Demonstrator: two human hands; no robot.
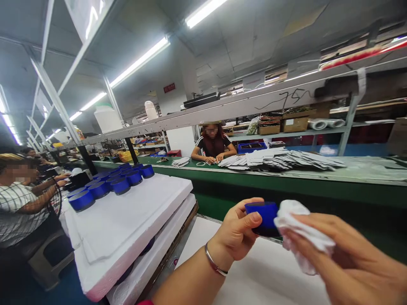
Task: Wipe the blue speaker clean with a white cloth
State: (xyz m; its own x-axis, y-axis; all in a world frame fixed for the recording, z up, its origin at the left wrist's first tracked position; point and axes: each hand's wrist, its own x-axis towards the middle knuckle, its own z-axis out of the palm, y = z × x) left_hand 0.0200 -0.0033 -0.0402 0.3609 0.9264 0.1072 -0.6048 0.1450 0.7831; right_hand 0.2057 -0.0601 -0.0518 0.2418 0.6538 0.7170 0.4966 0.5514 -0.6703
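My left hand (237, 231) grips a small blue round container (266, 216) by its side, held up in front of me. My right hand (346, 258) holds a crumpled white cloth (300, 233) pressed against the container's right side. A thin bracelet sits on my left wrist. Both hands hover over a white sheet (254, 275) on the bench below.
Several more blue containers (108, 186) stand on stacked white foam trays (127, 224) to my left. A green conveyor table (241, 182) runs across, with piles of white flat pieces (280, 159). One person sits opposite, others at the far left. Shelves hang overhead.
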